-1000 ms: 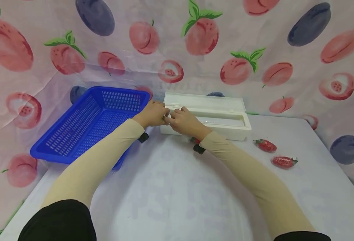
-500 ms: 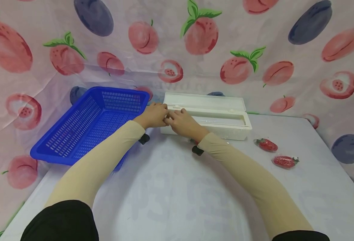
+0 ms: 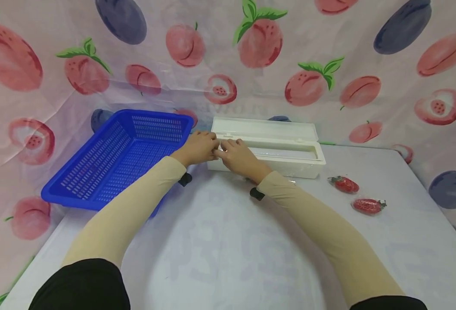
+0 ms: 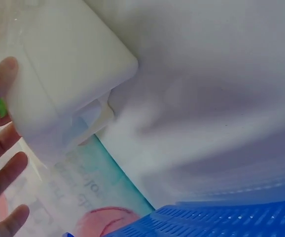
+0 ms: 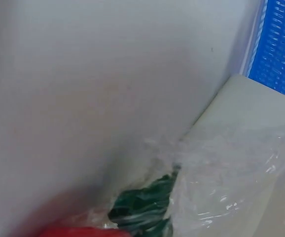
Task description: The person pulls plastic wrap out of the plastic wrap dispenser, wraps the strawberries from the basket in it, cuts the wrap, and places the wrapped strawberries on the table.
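Note:
Both hands meet over the left end of an open white box, apparently a cling film dispenser. The left hand pinches something small with a bright green tip, probably a strawberry; most of it is hidden. Against it the right hand bends its fingers, which appear to grip the same thing; their tips are partly hidden. In the right wrist view, clear film lies across the box, beside another strawberry's green leaves and red body. The right wrist hides that strawberry in the head view.
Two film-wrapped strawberries, one farther back and one nearer, lie on the white tabletop at right. A blue slotted basket stands left of the box. The box's raised lid leans near the fruit-print backdrop.
Both hands stay at the box's left end, their fingers shifting slightly against each other. The green bit that showed between them in the head view is now hidden. The other things stay put.

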`<action>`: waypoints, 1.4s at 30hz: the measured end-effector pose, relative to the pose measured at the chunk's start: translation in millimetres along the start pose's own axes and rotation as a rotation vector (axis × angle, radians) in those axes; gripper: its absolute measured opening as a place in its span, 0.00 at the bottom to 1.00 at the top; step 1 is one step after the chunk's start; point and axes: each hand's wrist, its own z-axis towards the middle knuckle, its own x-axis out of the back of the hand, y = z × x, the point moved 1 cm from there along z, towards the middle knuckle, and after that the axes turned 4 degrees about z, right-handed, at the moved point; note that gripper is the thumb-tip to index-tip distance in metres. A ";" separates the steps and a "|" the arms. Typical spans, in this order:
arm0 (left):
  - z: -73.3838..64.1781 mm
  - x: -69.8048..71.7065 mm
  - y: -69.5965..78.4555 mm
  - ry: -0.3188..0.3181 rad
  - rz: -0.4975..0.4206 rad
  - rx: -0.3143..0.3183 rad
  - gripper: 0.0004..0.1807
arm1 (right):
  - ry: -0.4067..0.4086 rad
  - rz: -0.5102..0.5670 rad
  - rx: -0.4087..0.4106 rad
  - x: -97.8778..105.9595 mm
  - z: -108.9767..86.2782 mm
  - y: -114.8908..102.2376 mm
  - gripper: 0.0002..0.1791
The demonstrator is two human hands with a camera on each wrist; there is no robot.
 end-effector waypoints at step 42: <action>-4.6 -7.0 2.3 -0.013 -0.067 -0.010 0.12 | 0.104 0.076 -0.190 24.9 -63.9 40.3 0.04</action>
